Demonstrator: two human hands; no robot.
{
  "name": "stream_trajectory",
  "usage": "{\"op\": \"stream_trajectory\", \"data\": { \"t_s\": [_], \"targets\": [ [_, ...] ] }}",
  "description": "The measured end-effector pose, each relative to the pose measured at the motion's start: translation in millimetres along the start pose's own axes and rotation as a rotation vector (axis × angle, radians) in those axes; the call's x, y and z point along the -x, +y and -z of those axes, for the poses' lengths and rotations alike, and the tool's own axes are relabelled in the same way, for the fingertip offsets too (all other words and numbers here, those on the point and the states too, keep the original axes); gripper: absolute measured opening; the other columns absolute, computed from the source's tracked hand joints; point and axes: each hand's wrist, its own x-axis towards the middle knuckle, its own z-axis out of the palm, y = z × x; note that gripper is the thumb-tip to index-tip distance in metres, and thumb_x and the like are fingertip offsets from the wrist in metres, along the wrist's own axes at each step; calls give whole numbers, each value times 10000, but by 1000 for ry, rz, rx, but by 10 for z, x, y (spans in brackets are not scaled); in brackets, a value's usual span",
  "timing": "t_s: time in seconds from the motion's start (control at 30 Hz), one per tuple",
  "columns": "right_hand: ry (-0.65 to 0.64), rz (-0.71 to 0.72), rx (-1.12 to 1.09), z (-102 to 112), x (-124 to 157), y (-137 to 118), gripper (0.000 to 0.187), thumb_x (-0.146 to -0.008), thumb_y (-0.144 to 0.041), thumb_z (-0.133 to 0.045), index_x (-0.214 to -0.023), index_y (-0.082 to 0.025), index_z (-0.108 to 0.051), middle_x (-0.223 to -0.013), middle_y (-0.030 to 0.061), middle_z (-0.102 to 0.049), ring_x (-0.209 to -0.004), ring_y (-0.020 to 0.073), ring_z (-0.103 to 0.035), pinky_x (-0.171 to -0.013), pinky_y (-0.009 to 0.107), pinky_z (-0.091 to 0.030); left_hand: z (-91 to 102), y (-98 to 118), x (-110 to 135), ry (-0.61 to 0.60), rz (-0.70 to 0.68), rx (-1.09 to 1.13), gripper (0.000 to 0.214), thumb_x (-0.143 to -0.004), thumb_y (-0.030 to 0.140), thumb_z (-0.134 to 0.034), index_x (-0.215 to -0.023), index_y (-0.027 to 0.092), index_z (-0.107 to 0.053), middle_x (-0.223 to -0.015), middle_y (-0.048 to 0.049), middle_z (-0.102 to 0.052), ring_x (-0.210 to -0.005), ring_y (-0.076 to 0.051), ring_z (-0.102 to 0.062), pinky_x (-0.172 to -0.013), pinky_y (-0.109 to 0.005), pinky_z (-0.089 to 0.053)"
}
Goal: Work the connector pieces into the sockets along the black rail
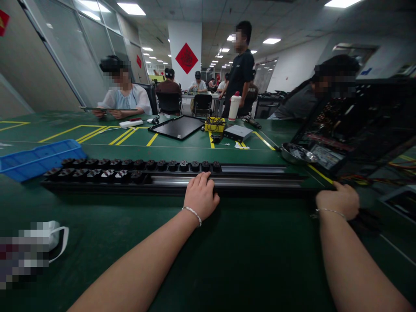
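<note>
At the left of the green table sits one blue plastic tray, just beside the end of one long black rail that runs across in front of us. Two rows of black sockets fill its left part, too small and close for us to count surely. Our left hand rests on the rail's middle, fingers curled over its near edge. Our right hand sits at the rail's right end, fingers bent; what it holds, we cannot tell. Each wrist wears one bracelet. Beyond stand one white bottle and one metal bowl. No writing is readable.
</note>
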Motion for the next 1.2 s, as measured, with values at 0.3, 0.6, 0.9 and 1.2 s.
{"op": "stream_trajectory", "data": {
  "t_s": [0.3, 0.6, 0.9, 1.2],
  "targets": [
    [-144, -396, -30, 292, -32, -387, 598, -477, -103, -521, -1044, -186, -693, -1139, 194, -550, -753, 282, -554, -573, 428, -290, 20, 9, -2, 7, 21, 43, 345, -732, 286, -546, -1061, 183, -550, -1273, -90, -522, -1202, -240, -425, -996, -387, -334],
    [-168, 528, -312, 645, 525, -1358, 396, -823, -259, -373, -1106, -139, -623, -1188, 135, -567, -1090, 244, -506, -895, 382, -402, 34, 8, -18, 15, 38, 84, 403, -834, 388, -452, -1168, 173, -513, -1271, -89, -538, -1198, -234, -442, -998, -389, -328],
    [-572, 872, -246, 869, 1140, -1981, 418, -912, -323, -279, -1254, -257, -510, -1313, 14, -515, -1227, 207, -437, -1016, 461, -294, 56, -85, -45, 39, 67, 49, 366, -894, 353, -335, -1170, 254, -553, -1270, -29, -563, -1206, -199, -452, -998, -407, -317],
    [-476, 849, -295, 798, 1166, -1961, 390, -879, -281, -346, -1190, -226, -574, -1261, 27, -560, -1185, 204, -486, -1014, 433, -294, 193, -806, 5, 98, 400, -198, 419, -849, 363, -349, -1188, 245, -566, -1404, -43, -415, -1347, -234, -238, -1094, -513, -108]
  ]
}}
